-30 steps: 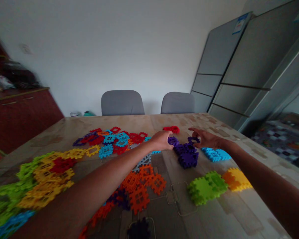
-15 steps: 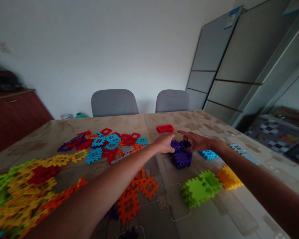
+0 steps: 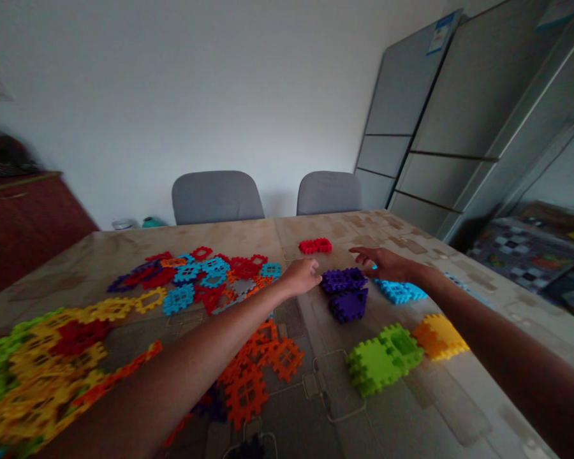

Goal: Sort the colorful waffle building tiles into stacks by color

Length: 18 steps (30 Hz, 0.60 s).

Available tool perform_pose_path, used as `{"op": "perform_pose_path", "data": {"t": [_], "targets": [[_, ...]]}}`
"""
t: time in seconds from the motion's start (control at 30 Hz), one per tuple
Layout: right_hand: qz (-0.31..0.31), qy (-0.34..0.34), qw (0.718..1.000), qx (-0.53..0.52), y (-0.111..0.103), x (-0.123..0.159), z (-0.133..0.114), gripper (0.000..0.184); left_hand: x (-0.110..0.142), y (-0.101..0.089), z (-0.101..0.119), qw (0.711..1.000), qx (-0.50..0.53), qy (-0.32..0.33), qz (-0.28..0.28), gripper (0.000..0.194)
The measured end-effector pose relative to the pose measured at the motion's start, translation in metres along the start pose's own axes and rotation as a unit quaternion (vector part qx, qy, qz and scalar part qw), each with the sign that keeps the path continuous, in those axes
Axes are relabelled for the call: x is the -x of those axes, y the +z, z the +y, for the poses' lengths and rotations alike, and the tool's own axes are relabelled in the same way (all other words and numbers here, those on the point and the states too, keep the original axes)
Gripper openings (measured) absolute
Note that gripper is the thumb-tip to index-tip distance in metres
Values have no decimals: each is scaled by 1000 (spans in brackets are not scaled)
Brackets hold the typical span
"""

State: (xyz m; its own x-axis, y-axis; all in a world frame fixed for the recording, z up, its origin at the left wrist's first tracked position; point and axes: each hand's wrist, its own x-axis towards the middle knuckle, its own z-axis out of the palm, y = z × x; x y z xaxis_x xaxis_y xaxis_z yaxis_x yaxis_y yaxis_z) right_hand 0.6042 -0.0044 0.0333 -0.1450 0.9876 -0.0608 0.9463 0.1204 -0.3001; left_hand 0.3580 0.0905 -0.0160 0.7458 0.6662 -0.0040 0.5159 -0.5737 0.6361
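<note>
A purple block assembly point(image 3: 345, 293) of interlocking waffle tiles stands mid-table. My left hand point(image 3: 302, 276) hovers just left of its top, fingers loosely curled and holding nothing. My right hand point(image 3: 382, 262) is on the assembly's far right side, fingers stretched out and apart, with nothing in it. A flat blue tile piece point(image 3: 400, 291) lies under and beside my right wrist. Closer to me sit a green block assembly point(image 3: 382, 357) and a yellow-orange one point(image 3: 440, 336).
Loose tiles cover the table's left: orange ones point(image 3: 258, 366), a mixed red and blue heap point(image 3: 205, 274), yellow, red and green ones point(image 3: 52, 350). A small red piece point(image 3: 316, 245) lies farther back. Two grey chairs point(image 3: 217, 196) stand behind the table; grey cabinets point(image 3: 459, 127) stand at the right.
Both hands have come off the purple assembly and drawn slightly apart; half a second ago they pressed on its top from either side.
</note>
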Motion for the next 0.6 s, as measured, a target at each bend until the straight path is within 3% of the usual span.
{"op": "perform_pose_path", "data": {"t": [0.3,0.6], "targets": [[-8,59,997,41,5,-3,-6,44,2,28,-2,996,79,-36,11,32],[1,73,995,70,3,-4,-10,36,1,30,-3,995,91,-13,22,31]]}}
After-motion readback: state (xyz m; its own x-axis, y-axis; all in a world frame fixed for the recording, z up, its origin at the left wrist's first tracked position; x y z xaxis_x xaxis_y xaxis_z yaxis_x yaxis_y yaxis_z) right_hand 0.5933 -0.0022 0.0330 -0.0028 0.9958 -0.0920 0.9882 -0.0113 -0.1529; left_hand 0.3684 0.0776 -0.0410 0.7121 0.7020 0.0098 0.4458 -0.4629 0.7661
